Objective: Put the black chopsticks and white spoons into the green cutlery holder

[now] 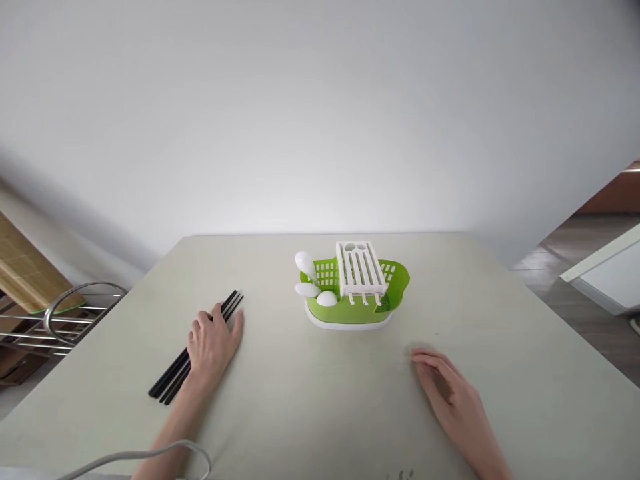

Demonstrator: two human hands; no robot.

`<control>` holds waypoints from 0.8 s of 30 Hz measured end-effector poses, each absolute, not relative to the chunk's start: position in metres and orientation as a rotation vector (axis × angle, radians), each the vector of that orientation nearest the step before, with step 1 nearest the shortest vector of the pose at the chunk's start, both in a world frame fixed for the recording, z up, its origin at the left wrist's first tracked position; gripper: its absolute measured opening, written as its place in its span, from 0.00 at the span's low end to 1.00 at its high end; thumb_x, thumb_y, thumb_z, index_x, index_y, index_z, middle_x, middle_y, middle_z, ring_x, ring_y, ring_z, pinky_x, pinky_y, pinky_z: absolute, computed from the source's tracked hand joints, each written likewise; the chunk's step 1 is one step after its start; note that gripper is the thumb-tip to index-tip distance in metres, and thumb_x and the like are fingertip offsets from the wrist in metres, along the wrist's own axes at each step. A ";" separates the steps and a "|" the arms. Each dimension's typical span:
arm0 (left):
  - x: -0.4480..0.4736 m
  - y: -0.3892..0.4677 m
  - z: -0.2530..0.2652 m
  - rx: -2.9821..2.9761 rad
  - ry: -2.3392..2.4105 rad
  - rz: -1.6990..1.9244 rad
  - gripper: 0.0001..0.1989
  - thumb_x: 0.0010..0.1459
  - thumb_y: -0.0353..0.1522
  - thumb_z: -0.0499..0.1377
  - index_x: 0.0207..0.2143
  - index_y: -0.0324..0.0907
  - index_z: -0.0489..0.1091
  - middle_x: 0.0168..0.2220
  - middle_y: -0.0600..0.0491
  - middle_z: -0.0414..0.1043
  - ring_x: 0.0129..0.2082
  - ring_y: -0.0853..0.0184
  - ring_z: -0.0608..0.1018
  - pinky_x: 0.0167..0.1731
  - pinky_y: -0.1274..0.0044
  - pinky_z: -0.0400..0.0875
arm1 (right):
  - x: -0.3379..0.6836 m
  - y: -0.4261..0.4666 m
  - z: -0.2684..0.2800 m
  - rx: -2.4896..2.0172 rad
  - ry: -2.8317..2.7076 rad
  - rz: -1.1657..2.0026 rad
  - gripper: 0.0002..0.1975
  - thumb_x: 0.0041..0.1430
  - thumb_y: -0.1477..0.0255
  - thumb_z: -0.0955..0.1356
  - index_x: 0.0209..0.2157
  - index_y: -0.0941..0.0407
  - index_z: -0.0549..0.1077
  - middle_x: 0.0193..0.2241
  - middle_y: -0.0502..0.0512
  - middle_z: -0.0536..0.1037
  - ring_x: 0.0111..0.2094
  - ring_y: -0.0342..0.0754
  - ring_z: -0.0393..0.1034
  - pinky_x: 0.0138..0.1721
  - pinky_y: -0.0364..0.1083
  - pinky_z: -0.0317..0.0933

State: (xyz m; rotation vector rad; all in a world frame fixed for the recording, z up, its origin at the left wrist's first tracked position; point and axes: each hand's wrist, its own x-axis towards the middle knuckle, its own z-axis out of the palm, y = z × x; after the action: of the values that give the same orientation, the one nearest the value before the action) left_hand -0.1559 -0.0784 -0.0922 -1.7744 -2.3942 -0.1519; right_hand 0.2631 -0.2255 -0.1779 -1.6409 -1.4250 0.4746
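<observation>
My left hand (211, 343) lies over a bundle of black chopsticks (173, 377) on the left of the table. Its fingers curl over the bundle, and the thumb rests along the right side. The chopsticks lie slanted, their thin tips pointing away from me. Near the middle stands a green utensil holder (360, 311) with a white base and a white slotted rack (361, 270) on top. Several white spoons (327, 299) stand in its left compartment. My right hand (453, 400) rests on the table at the front right, fingers together and thumb near their tips, holding nothing.
The pale table (310, 393) meets a white wall (320, 120) at its back edge. A grey cable (135, 455) crosses over my left forearm. At the far left are a metal rack (55, 327) and a bamboo board (37, 267). A white panel (607, 270) stands beyond the right edge.
</observation>
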 end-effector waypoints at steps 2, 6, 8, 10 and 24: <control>-0.158 -0.080 -0.098 -1.733 -2.349 -0.179 0.34 0.70 0.48 0.45 0.65 0.33 0.65 0.58 0.28 0.69 0.57 0.37 0.72 0.51 0.54 0.68 | 0.263 -0.226 -0.178 -1.644 -1.424 0.469 0.16 0.70 0.56 0.65 0.42 0.50 0.79 0.50 0.58 0.82 0.51 0.54 0.78 0.50 0.49 0.72; -0.173 -0.087 -0.114 -1.789 -2.257 -0.249 0.33 0.71 0.46 0.45 0.67 0.34 0.64 0.65 0.31 0.64 0.65 0.40 0.66 0.61 0.51 0.62 | 0.264 -0.227 -0.177 -1.654 -1.422 0.470 0.16 0.70 0.56 0.64 0.43 0.50 0.79 0.51 0.58 0.82 0.51 0.54 0.78 0.50 0.49 0.72; -0.186 -0.092 -0.122 -1.862 -2.217 -0.268 0.34 0.71 0.45 0.43 0.68 0.32 0.63 0.68 0.32 0.63 0.68 0.43 0.63 0.66 0.52 0.57 | 0.264 -0.227 -0.177 -1.657 -1.423 0.473 0.16 0.70 0.56 0.64 0.42 0.50 0.79 0.51 0.57 0.82 0.52 0.54 0.78 0.50 0.49 0.72; -0.200 -0.096 -0.128 -1.929 -2.193 -0.272 0.36 0.71 0.47 0.42 0.69 0.31 0.61 0.69 0.33 0.61 0.70 0.43 0.61 0.68 0.51 0.53 | 0.264 -0.227 -0.178 -1.659 -1.428 0.476 0.15 0.70 0.57 0.64 0.42 0.49 0.79 0.51 0.57 0.82 0.52 0.54 0.78 0.50 0.49 0.72; -0.230 -0.100 -0.121 -1.931 -2.243 -0.322 0.34 0.74 0.43 0.35 0.69 0.33 0.63 0.68 0.36 0.64 0.70 0.43 0.63 0.67 0.54 0.60 | 0.265 -0.230 -0.178 -1.652 -1.432 0.483 0.13 0.71 0.58 0.65 0.44 0.49 0.78 0.52 0.56 0.81 0.53 0.53 0.77 0.52 0.49 0.70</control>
State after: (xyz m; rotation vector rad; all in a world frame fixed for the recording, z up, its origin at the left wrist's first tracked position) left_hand -0.2296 -0.0998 -0.1207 -1.9312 -2.2433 -0.3219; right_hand 0.2654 -0.2295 -0.1783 -1.6519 -1.4320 0.4832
